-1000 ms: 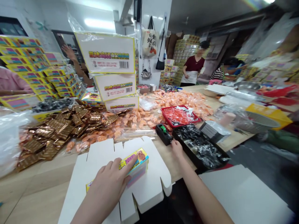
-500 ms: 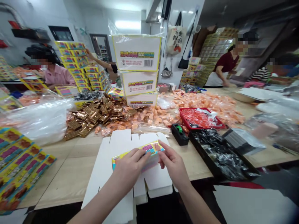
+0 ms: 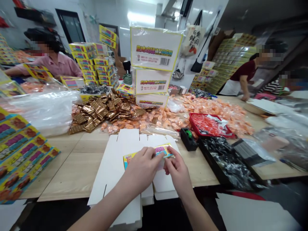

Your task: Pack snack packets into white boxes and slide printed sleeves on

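Both hands hold a small yellow printed box (image 3: 162,151) by its long sides, just above a flat white cardboard box blank (image 3: 106,179). My left hand (image 3: 141,168) covers most of the box's left half, and my right hand (image 3: 178,170) grips its right end. The box's underside is hidden by my fingers. The blank lies unfolded on a light wooden table (image 3: 69,163), its flaps hanging over the front edge. A black tape dispenser (image 3: 189,139) stands beyond my right hand.
Gold packets (image 3: 103,110) and orange wrapped sweets (image 3: 216,112) are heaped behind the blank, beside a red tray (image 3: 194,123) and a black tray (image 3: 223,157). White cartons (image 3: 154,48) are stacked at the back, and yellow boxes (image 3: 21,150) lie at left. Co-workers (image 3: 53,64) (image 3: 245,72) stand around.
My right hand has come off the table onto the small box, which both hands now hold up off the blank. The view has turned left.
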Demonstrator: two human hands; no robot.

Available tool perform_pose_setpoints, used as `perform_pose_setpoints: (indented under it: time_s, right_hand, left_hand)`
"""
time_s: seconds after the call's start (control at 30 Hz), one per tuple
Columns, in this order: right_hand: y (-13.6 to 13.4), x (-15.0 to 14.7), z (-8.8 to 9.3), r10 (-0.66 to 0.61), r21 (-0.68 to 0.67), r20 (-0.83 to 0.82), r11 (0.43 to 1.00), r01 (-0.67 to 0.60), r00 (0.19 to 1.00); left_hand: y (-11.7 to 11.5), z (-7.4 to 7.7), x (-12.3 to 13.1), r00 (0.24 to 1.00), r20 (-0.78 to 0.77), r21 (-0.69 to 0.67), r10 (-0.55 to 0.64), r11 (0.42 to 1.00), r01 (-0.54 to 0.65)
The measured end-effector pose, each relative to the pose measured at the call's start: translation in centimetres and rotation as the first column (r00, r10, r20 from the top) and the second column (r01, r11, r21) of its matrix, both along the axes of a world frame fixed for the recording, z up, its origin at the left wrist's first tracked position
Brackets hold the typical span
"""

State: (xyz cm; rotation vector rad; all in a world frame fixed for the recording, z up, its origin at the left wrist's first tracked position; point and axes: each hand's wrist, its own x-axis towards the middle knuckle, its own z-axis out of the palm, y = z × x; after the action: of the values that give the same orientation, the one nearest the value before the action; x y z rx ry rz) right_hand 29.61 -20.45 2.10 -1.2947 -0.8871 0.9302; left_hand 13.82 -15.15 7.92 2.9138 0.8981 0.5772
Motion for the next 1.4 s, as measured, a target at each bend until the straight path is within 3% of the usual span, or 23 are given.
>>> perform_pose_setpoints:
  time_s: [0.27,0.4,0.53,0.63,0.73,0.87,1.0,1.1,1.27,1.4]
  right_hand:
    - [-0.3,-0.8,-0.9,-0.017,0.069,0.035,0.998,0.014,0.999]
    - [-0.9,0.0,-2.3,-0.015,0.045,0.096,0.999,0.011,0.995]
    - [-1.8,6.5,-5.4,-0.134,-0.076,0.239,0.985,0.157,0.962]
    - [-0.7,14.1,-6.9,-0.339,-0.128,0.383,0.902,0.413,0.859]
    - [2.3,20.6,-6.3,-0.432,-0.179,0.47,0.808,0.562,0.77]
    - [7.2,25.0,-4.7,-0.42,-0.297,0.452,0.761,0.577,0.787]
    - [10.2,25.8,-4.8,-0.337,-0.486,0.316,0.745,0.456,0.887]
    - [10.2,25.3,-5.3,-0.308,-0.553,0.156,0.76,0.341,0.939]
    - [7.2,24.1,-5.9,-0.383,-0.436,-0.056,0.84,0.323,0.922]
    - [5.7,22.8,-8.0,-0.473,-0.322,-0.118,0.85,0.417,0.873]
  left_hand:
    - [0.4,0.6,2.9,0.954,0.098,-0.131,0.284,0.954,-0.27]
    - [-0.2,0.0,3.6,0.957,0.037,-0.024,0.287,0.958,-0.286]
    - [-0.6,-0.9,3.7,0.955,-0.025,0.116,0.296,0.949,-0.292]
    - [-0.2,-0.3,2.8,0.966,-0.138,0.094,0.218,0.974,-0.206]
    - [0.9,0.7,0.8,0.974,-0.217,-0.008,0.065,0.998,-0.069]
    - [2.3,0.7,-1.3,0.911,-0.358,-0.07,0.202,0.968,-0.242]
    - [2.1,-0.2,-1.3,0.867,-0.431,-0.076,0.249,0.948,-0.31]
    - [1.8,-0.4,-1.1,0.873,-0.414,-0.046,0.258,0.952,-0.304]
    - [1.7,-0.6,-1.2,0.879,-0.4,-0.039,0.258,0.954,-0.298]
    - [1.6,-0.5,-1.2,0.874,-0.406,-0.045,0.266,0.95,-0.31]
